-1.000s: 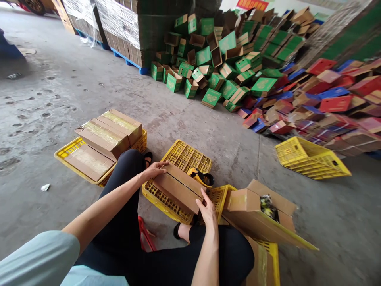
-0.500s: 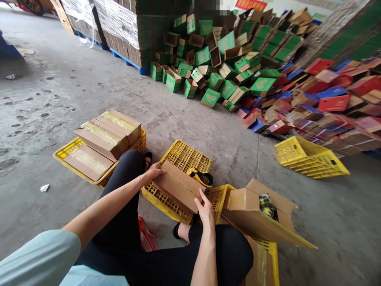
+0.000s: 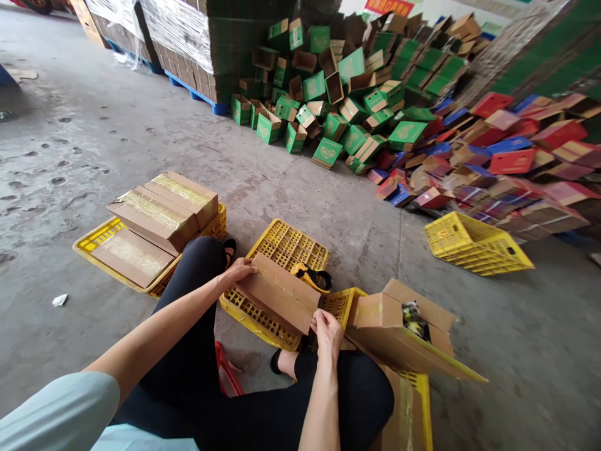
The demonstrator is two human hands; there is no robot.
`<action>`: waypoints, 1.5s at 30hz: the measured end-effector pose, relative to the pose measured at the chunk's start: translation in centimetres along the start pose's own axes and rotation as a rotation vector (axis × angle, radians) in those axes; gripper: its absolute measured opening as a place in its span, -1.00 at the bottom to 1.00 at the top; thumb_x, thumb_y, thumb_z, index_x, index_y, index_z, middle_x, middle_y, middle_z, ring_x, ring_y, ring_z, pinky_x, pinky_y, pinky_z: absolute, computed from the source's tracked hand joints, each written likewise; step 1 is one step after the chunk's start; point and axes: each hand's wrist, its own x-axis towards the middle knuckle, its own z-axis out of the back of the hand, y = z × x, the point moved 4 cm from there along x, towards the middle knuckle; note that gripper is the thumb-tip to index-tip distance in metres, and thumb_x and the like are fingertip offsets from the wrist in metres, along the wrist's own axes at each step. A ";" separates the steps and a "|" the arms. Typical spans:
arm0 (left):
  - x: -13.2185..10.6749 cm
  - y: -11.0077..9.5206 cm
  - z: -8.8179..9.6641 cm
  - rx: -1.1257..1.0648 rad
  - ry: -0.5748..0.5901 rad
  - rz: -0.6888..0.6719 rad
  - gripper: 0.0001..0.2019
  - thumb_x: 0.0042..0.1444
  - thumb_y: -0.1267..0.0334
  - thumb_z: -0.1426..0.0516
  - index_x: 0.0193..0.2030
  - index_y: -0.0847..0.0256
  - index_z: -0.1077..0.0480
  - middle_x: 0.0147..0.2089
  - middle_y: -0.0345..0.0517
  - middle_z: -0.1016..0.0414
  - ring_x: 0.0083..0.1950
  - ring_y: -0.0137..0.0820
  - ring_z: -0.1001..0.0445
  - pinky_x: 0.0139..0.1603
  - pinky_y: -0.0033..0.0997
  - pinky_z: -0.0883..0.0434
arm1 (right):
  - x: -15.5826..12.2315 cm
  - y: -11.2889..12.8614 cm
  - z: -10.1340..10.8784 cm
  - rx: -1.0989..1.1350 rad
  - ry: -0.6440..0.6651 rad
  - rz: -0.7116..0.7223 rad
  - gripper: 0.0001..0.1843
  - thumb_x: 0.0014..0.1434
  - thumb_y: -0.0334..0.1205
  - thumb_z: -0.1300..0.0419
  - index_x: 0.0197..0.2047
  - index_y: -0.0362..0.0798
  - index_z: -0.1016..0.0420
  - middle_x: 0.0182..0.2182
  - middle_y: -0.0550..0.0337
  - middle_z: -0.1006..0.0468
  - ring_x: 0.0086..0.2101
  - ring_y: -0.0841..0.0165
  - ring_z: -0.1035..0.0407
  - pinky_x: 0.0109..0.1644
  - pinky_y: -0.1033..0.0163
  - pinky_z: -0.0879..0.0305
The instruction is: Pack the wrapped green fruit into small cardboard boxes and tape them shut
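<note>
A closed brown cardboard box [image 3: 280, 289] lies on an upturned yellow plastic crate [image 3: 263, 319] in front of me, a seam running along its top. At the box's far-left end, my left hand [image 3: 240, 270] grips the edge with closed fingers. My right hand [image 3: 327, 331] is closed at the near-right end, its fingertips pinched at the box's corner. Whether they pinch a flap or tape there is too small to tell. Beside the box, on the crate, lies a yellow and black tape dispenser [image 3: 310, 277].
To the left, taped cardboard boxes [image 3: 162, 210] fill a yellow crate [image 3: 87, 250]. On my right stands an open cardboard box [image 3: 389, 338] with dark and yellowish contents. An empty yellow crate [image 3: 474, 244] sits farther right. Green boxes [image 3: 328, 150] and red-blue boxes [image 3: 511, 161] are heaped behind.
My right hand's fingers, spread over the box's end before, have closed into a pinch at its corner. My left hand stays on the far end. The view has shifted slightly.
</note>
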 end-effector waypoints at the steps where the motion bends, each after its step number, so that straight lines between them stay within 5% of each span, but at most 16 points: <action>1: 0.0 0.0 0.0 -0.001 0.003 0.003 -0.66 -0.17 0.27 -0.40 -0.19 0.29 -0.61 -0.31 -0.05 -0.65 -0.26 -0.21 -0.60 -0.21 -0.34 -0.48 | 0.1 0.0 0.0 0.015 -0.005 -0.011 -0.30 -0.02 0.37 -0.22 -0.15 -0.12 -0.66 -0.33 -0.09 -0.71 -0.33 0.09 -0.64 -0.27 0.08 -0.59; 6: -0.1 0.2 -0.1 -0.003 0.018 0.017 -0.68 -0.16 0.23 -0.39 -0.21 0.29 -0.60 -0.30 -0.04 -0.66 -0.26 -0.22 -0.60 -0.20 -0.33 -0.48 | 0.7 0.2 -0.2 0.052 -0.035 -0.027 -0.36 -0.17 0.38 -0.36 -0.33 -0.06 -0.60 -0.46 -0.01 -0.68 -0.43 0.15 -0.60 -0.38 0.16 -0.56; 13: 0.0 0.4 -0.1 0.004 0.032 -0.003 -0.61 -0.16 0.18 -0.40 -0.14 0.27 -0.60 -0.23 -0.03 -0.67 -0.16 -0.17 -0.62 -0.10 -0.29 -0.49 | 1.1 -0.4 -0.5 -0.001 -0.054 -0.001 -0.37 -0.09 0.36 -0.28 -0.27 -0.07 -0.58 -0.49 0.03 -0.66 -0.49 0.19 -0.55 -0.39 0.16 -0.52; 16: -0.1 0.4 -0.1 0.011 0.036 -0.018 -0.60 -0.17 0.17 -0.41 -0.15 0.27 -0.59 -0.23 -0.03 -0.66 -0.14 -0.15 -0.61 -0.06 -0.28 -0.48 | 1.4 -0.7 -0.7 -0.069 -0.072 0.021 -0.31 -0.02 0.35 -0.21 -0.13 -0.11 -0.60 -0.37 -0.06 -0.70 -0.38 0.11 -0.60 -0.31 0.11 -0.53; 19: 0.0 0.4 -0.2 0.011 0.024 -0.036 -0.62 -0.15 0.16 -0.39 -0.16 0.26 -0.59 -0.23 -0.04 -0.66 -0.11 -0.15 -0.61 -0.03 -0.27 -0.48 | 1.5 -0.7 -1.2 -0.148 -0.098 0.061 -0.23 0.06 0.30 -0.16 0.12 -0.14 -0.56 -0.10 -0.15 -0.71 -0.08 -0.01 -0.61 -0.02 0.02 -0.52; 26: 0.1 0.5 -0.7 0.013 -0.024 -0.084 -0.63 -0.07 0.16 -0.34 -0.10 0.26 -0.60 -0.20 -0.02 -0.66 -0.03 -0.13 -0.60 0.04 -0.26 -0.48 | 1.3 -0.5 -3.6 -0.255 -0.036 0.107 -0.01 0.21 0.35 -0.04 0.48 -0.18 -0.22 0.28 -0.16 -0.51 0.25 0.00 -0.42 0.28 0.07 -0.34; 37: 0.8 0.6 -0.7 0.109 -0.130 -0.111 -0.60 0.02 0.16 -0.33 0.02 0.21 -0.57 0.06 0.06 -0.65 0.28 0.03 -0.45 0.27 -0.21 -0.37 | 0.7 -0.1 -4.2 -0.341 -0.014 0.087 0.20 0.17 0.51 0.04 0.54 -0.30 -0.06 0.27 -0.31 -0.49 0.19 -0.12 -0.47 0.25 0.00 -0.36; 45: 0.7 1.3 -0.9 0.099 -0.097 -0.172 -0.61 0.06 0.13 -0.32 0.03 0.18 -0.55 0.10 0.02 -0.63 0.27 0.02 -0.46 0.31 -0.17 -0.34 | -0.2 0.7 -5.3 -0.256 -0.021 0.148 0.31 0.19 0.51 0.09 0.55 -0.50 0.23 0.51 -0.46 0.03 0.47 -0.16 0.03 0.53 -0.08 0.06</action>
